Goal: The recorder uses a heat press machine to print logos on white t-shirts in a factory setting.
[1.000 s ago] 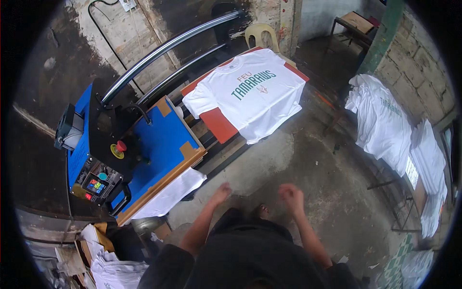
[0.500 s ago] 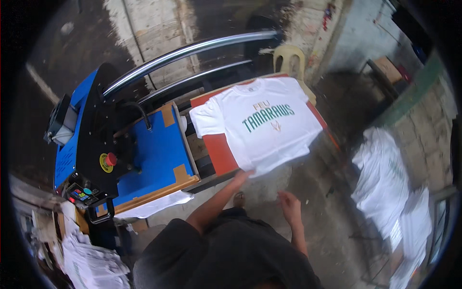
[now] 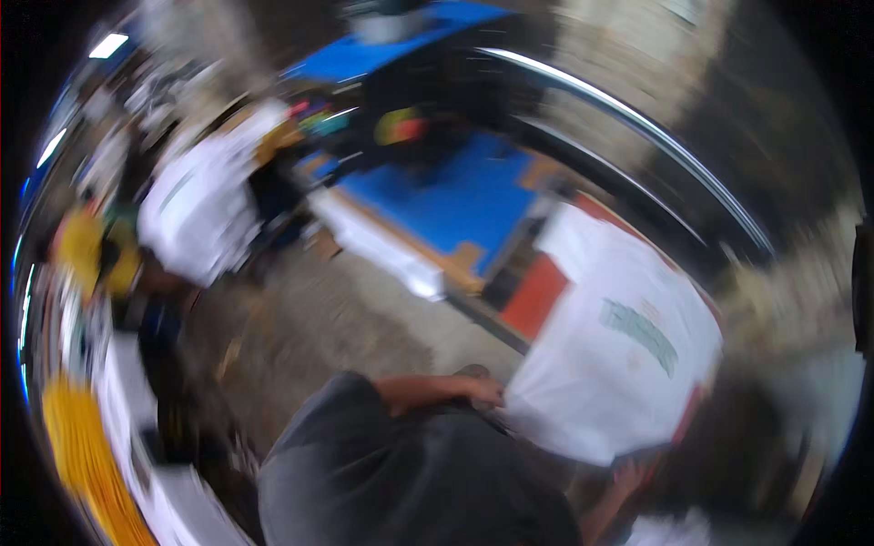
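Note:
A white T-shirt with green lettering lies spread on a red-orange board. My left hand is at the near left corner of the shirt's hem. Its fingers look bent, but blur hides whether they hold the cloth. Close to the hem's near right part is my right hand, also smeared by motion. Left of the shirt stands a heat press with a blue top and black body. Its lower bed is blue, with brown tape at the corners.
Behind the board runs a shiny metal rail. Beneath the press bed hangs white cloth. More white shirts are piled at the left, with yellow cloth at the lower left.
My view has swung left, so the press and shirt appear farther right and more piles show at the left. My right hand has come nearer the shirt's hem; the left stays by its corner.

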